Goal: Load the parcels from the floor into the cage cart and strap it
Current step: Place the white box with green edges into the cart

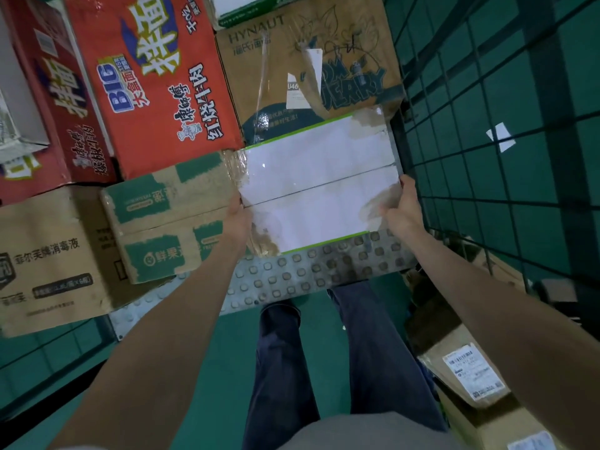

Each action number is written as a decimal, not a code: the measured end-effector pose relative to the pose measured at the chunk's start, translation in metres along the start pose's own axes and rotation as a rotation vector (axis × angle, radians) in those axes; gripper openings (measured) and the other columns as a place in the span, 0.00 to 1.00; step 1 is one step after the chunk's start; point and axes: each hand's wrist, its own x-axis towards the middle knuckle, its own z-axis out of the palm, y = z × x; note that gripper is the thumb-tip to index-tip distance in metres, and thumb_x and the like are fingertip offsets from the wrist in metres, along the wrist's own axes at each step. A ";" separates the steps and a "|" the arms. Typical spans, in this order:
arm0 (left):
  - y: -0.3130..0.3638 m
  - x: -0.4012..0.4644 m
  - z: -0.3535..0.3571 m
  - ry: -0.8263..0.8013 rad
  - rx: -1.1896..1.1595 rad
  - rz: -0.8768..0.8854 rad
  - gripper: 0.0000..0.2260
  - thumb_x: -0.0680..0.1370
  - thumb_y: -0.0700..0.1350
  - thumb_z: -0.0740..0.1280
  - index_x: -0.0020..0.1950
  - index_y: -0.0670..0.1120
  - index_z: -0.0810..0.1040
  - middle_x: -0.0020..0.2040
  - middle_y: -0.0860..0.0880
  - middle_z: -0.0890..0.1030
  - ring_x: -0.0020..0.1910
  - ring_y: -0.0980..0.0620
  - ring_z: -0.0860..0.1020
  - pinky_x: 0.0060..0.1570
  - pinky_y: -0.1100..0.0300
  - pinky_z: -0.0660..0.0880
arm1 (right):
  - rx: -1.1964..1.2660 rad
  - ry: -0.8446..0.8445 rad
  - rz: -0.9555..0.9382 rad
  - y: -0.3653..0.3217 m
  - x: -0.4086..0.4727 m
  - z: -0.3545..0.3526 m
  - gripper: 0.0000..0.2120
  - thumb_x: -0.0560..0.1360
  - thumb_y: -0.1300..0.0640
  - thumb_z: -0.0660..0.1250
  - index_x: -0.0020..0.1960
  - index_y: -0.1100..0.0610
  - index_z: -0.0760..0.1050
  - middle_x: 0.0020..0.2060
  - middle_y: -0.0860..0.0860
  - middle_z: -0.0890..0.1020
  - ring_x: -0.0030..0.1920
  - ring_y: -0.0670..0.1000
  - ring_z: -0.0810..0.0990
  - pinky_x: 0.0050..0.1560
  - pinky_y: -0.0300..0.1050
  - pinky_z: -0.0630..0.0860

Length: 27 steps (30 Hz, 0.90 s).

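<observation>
Inside the cage cart (506,102), a tan carton (48,254) and a green-printed box (168,216) sit at the left on the studded floor plate (292,280). The left hand (238,219) grips the white parcel (318,186) on its left edge. The right hand (402,209) clasps its right edge, just beside the wire mesh wall.

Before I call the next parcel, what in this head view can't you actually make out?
- White-topped, green-edged cardboard box: its underside is hidden, so resting or lifted is unclear.
- Left hand, right hand: fingertips hidden behind the box sides.
- Brown floor parcel's white label: print too small.
- Green wire cage wall: cut off; no strap visible.
</observation>
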 end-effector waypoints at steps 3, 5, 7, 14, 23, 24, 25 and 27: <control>0.005 -0.012 0.004 -0.017 0.100 -0.004 0.28 0.80 0.34 0.55 0.78 0.52 0.61 0.64 0.41 0.77 0.37 0.51 0.74 0.37 0.57 0.72 | 0.000 -0.009 0.034 -0.010 -0.004 -0.002 0.38 0.78 0.71 0.63 0.81 0.50 0.50 0.78 0.54 0.60 0.74 0.58 0.64 0.71 0.49 0.64; 0.012 -0.026 0.009 0.003 0.049 0.006 0.25 0.82 0.36 0.56 0.79 0.48 0.59 0.68 0.48 0.71 0.46 0.53 0.75 0.44 0.63 0.73 | -0.071 -0.001 0.024 -0.019 -0.012 -0.005 0.38 0.78 0.69 0.63 0.81 0.50 0.50 0.77 0.54 0.61 0.73 0.58 0.65 0.70 0.48 0.65; 0.017 -0.047 0.011 0.007 -0.024 0.009 0.22 0.84 0.36 0.55 0.79 0.43 0.60 0.73 0.48 0.67 0.62 0.49 0.74 0.61 0.61 0.72 | -0.067 0.014 -0.039 -0.024 -0.029 -0.008 0.36 0.79 0.68 0.62 0.81 0.51 0.51 0.77 0.55 0.63 0.73 0.58 0.66 0.70 0.50 0.66; 0.007 -0.124 -0.009 -0.187 -0.172 0.122 0.12 0.82 0.30 0.55 0.63 0.38 0.71 0.43 0.45 0.78 0.37 0.55 0.78 0.34 0.71 0.72 | 0.366 0.097 -0.034 -0.021 -0.114 -0.007 0.16 0.78 0.69 0.63 0.65 0.60 0.73 0.58 0.57 0.78 0.59 0.54 0.77 0.57 0.43 0.75; -0.035 -0.175 -0.068 -0.373 0.160 0.293 0.12 0.82 0.34 0.54 0.53 0.40 0.78 0.41 0.47 0.80 0.38 0.53 0.75 0.40 0.66 0.75 | 0.742 0.265 0.046 0.014 -0.248 0.058 0.10 0.77 0.71 0.66 0.43 0.57 0.77 0.39 0.52 0.81 0.38 0.46 0.81 0.40 0.32 0.77; -0.037 -0.178 -0.075 -0.394 0.190 0.302 0.13 0.82 0.34 0.54 0.52 0.42 0.78 0.42 0.47 0.80 0.37 0.54 0.76 0.40 0.66 0.75 | 0.790 0.295 0.053 0.018 -0.260 0.066 0.10 0.77 0.71 0.66 0.43 0.58 0.77 0.39 0.53 0.81 0.39 0.46 0.81 0.38 0.31 0.76; -0.038 -0.181 -0.082 -0.417 0.222 0.318 0.13 0.82 0.34 0.55 0.50 0.44 0.78 0.42 0.47 0.80 0.37 0.54 0.76 0.40 0.67 0.75 | 0.825 0.328 0.063 0.024 -0.274 0.074 0.10 0.77 0.71 0.65 0.43 0.58 0.77 0.40 0.54 0.81 0.39 0.47 0.81 0.37 0.30 0.76; -0.039 -0.184 -0.093 -0.448 0.259 0.358 0.14 0.82 0.35 0.56 0.48 0.47 0.79 0.43 0.47 0.81 0.38 0.55 0.77 0.42 0.67 0.75 | 0.839 0.373 0.074 0.032 -0.296 0.086 0.09 0.78 0.70 0.64 0.44 0.59 0.76 0.39 0.53 0.81 0.37 0.47 0.80 0.36 0.31 0.75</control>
